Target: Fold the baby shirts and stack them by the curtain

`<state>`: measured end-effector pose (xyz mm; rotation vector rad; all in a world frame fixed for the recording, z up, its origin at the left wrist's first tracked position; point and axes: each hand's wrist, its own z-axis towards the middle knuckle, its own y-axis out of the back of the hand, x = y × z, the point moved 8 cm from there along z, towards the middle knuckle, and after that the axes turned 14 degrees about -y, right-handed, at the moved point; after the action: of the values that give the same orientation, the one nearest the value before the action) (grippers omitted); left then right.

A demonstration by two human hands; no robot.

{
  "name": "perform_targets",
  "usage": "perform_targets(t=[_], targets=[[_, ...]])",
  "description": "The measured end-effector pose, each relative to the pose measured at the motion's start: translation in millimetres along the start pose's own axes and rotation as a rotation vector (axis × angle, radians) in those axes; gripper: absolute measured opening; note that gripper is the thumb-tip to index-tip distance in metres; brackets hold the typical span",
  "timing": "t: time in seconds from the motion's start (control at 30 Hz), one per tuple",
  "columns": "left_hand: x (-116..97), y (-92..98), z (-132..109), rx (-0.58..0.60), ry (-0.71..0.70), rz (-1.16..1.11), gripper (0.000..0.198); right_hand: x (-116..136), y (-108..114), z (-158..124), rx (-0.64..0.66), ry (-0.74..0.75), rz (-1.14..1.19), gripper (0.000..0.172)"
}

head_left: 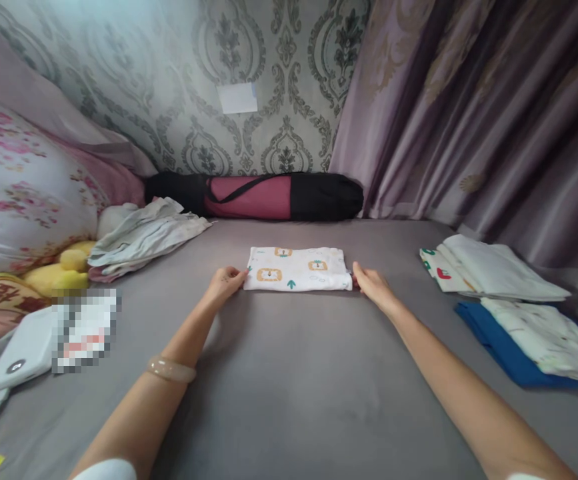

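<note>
A white cloth printed with tan lion-like faces and green leaves lies folded into a flat rectangle on the grey sheet. At its left end, my left hand pinches the edge between thumb and fingers. My right hand grips the opposite end, the thumb on top and the other fingers partly hidden. A pale bangle circles my left forearm.
Folded white cloths and a patterned cloth on a blue one lie at right. On the left are a crumpled cloth, yellow plush toy, floral pillow and white device. A black-and-maroon bag lies along the wall.
</note>
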<state>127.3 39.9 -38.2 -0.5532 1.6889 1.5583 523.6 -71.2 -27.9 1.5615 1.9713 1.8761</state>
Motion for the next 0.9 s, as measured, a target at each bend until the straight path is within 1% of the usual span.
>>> perform_targets(t=[0.1,0.17,0.23,0.43,0.53,0.73,0.9], targets=[[-10,-1.0,-18,0.034,0.003,0.008,0.037,5,-5,-18,-0.08,0.099,-0.085,0.046],[-18,-1.1,-24,0.03,0.0,0.032,0.032,7,-9,-26,-0.117,0.122,-0.09,0.037],[-23,-1.4,-28,0.023,-0.001,0.054,0.027,8,-12,-30,-0.139,0.127,-0.105,0.033],[-26,0.5,-29,0.013,0.007,0.115,0.02,7,-15,-31,-0.142,0.087,-0.266,0.042],[-21,3.1,-28,0.027,0.027,0.111,0.02,5,-13,-32,-0.137,0.059,-0.32,0.042],[-7,5.6,-27,0.042,0.074,0.064,0.019,3,-10,-33,-0.151,0.048,-0.347,0.04],[-6,3.2,-26,0.034,0.074,0.098,0.013,1,-11,-29,-0.137,0.062,-0.37,0.041]])
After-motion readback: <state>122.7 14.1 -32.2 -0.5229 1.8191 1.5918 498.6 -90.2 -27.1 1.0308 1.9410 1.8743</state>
